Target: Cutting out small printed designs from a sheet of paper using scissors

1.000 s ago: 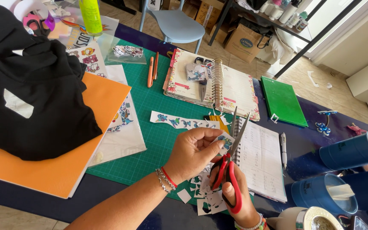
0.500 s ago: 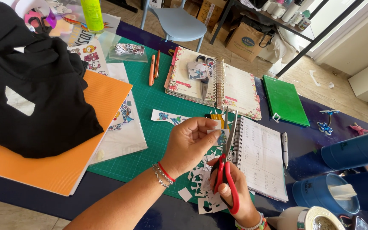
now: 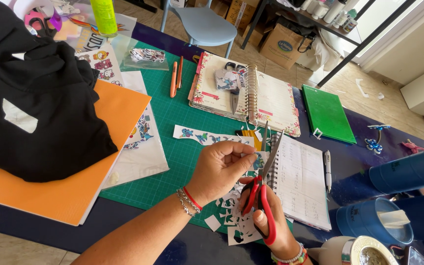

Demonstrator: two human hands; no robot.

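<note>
My right hand (image 3: 271, 223) grips red-handled scissors (image 3: 263, 194), their blades spread and pointing up. My left hand (image 3: 220, 168) pinches a small blue cartoon sticker cutout (image 3: 257, 160) between the blades, above the green cutting mat (image 3: 172, 118). White paper scraps (image 3: 234, 221) lie under both hands at the mat's near edge. A cut strip of blue stickers (image 3: 207, 136) rests on the mat just beyond my left hand.
Black garment (image 3: 30, 98) on an orange folder (image 3: 74, 191) at left. Open spiral planner (image 3: 244, 91), lined notebook (image 3: 300, 179), green booklet (image 3: 327, 113), two orange pens (image 3: 176, 77), white pen (image 3: 327, 169). Blue cups (image 3: 398, 172) and tape roll (image 3: 364, 250) at right. Chair (image 3: 204, 24) behind the table.
The scissor blades have spread wider around the sticker, and both hands have shifted slightly while my left hand turns the cutout.
</note>
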